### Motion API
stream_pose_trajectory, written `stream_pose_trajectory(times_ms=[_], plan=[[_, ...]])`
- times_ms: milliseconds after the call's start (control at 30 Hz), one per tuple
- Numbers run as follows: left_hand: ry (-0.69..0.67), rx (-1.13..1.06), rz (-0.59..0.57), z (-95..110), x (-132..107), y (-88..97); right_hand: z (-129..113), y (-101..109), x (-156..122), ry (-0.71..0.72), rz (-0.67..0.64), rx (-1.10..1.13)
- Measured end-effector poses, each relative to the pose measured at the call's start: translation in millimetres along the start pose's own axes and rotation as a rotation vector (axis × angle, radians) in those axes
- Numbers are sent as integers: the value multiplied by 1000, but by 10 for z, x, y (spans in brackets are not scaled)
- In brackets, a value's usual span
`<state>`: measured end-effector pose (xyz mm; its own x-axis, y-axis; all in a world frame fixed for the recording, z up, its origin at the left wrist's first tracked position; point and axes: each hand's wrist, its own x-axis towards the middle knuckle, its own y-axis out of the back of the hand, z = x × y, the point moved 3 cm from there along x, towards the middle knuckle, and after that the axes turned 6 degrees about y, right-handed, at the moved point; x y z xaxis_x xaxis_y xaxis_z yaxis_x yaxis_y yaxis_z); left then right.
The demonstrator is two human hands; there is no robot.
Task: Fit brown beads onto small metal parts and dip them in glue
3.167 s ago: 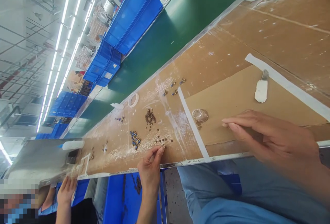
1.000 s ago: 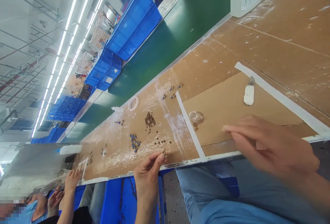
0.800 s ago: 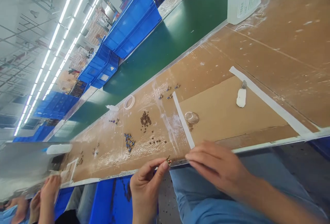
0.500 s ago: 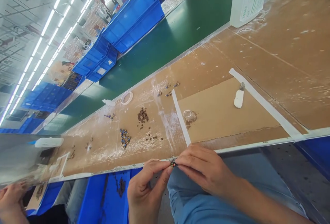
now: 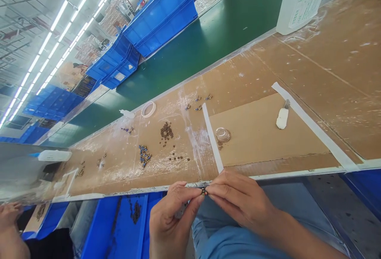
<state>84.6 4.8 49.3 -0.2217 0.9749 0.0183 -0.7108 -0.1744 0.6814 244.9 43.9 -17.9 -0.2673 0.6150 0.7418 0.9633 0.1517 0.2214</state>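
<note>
My left hand (image 5: 171, 219) and my right hand (image 5: 241, 201) meet in front of the bench edge, over my lap. Both pinch one tiny dark part (image 5: 204, 191) between thumb and fingertips. On the cardboard-covered bench (image 5: 312, 72) lie a heap of small brown parts (image 5: 166, 131), a cluster of small blue parts (image 5: 144, 156) and a short row of loose brown parts (image 5: 178, 158). A few assembled pieces (image 5: 199, 102) lie farther back. A small clear dish (image 5: 222, 134) sits just right of a white tape strip (image 5: 212, 138).
A white-handled tool (image 5: 282, 116) lies on the cardboard. A tape roll (image 5: 148, 109) and a small white bottle (image 5: 127, 113) sit near the green conveyor belt (image 5: 190, 52). Blue crates (image 5: 160, 16) line the far side. Another person's hand (image 5: 8, 215) shows at bottom left.
My left hand lifted a small part off the bench edge and drew it toward my lap. My right hand came down from the cardboard and joined it, pinching the same part.
</note>
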Motion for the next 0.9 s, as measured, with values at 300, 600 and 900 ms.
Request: stream_pose_trajectory(times_ms=[300,600,900], plan=[[175,-66,14,-372,1314,7,126,284,58,65,127,-346],[226,-1,91,-529,2706,-222,223,321,92,169,170,-512],[294,249,258,-1092,2027,977,387,319,-210,191,90,-525]])
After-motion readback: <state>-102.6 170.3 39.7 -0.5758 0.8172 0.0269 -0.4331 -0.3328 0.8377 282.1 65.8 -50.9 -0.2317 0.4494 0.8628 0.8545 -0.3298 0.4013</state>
